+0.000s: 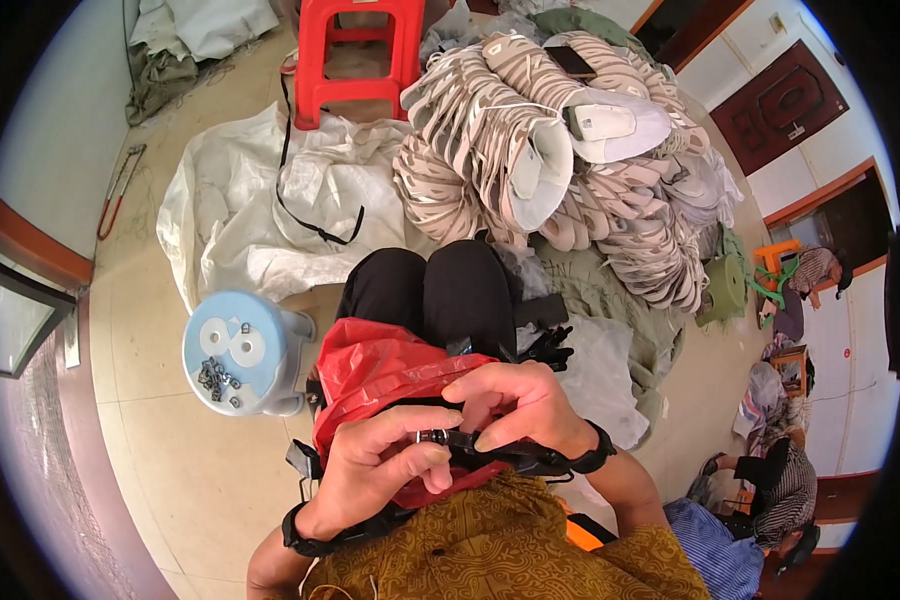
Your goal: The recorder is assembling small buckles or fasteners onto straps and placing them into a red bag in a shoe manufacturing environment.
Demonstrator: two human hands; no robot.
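Observation:
Over my lap both hands meet at a narrow black strap with a small shiny metal piece near its left end. My left hand pinches that end between thumb and fingers. From the other side my right hand grips the strap, thumb against it and fingers bent above. The exact shape of the metal piece is too small to tell. A red plastic bag lies across my thighs under the hands. Several small dark buckles lie on a round light-blue stool to my left.
Ahead, stacked beige and white shoe uppers form a large pile. A white woven sheet covers the floor beside it, near a red plastic stool. Bolt cutters lie by the left wall. At right, another person bends over.

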